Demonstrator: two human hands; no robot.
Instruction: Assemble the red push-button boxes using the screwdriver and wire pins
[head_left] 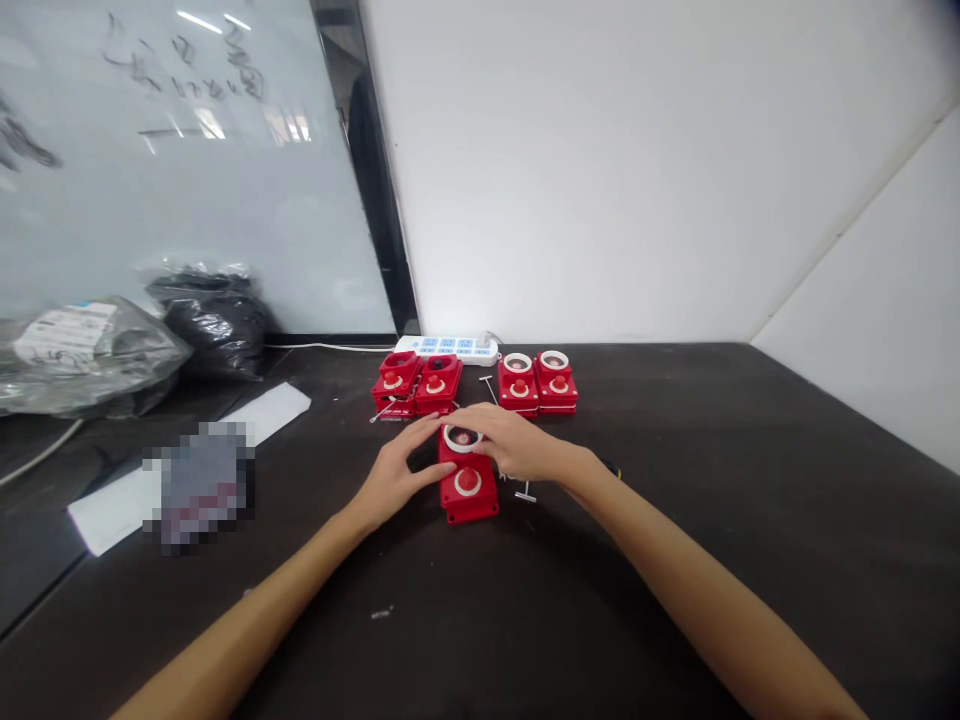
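Note:
A red alarm box [471, 500] lies on the dark table in front of me, with a round red button near its front end and a white ring around a horn opening at its far end. My left hand [401, 470] grips its left side, thumb beside the button and fingers reaching over the far end. From the right, my right hand [514, 440] is closed around the far end, its fingers on the white ring and covering part of it. A small T-shaped metal piece [526, 493] lies just right of the box, below my right wrist.
Behind stand red alarm boxes without white rings [437, 385] and others with white rings [556, 385]. Another T-shaped piece [487, 385] lies between them. A power strip [450, 349] is against the wall. Plastic bags [214, 320] and a white strip [274, 412] lie left.

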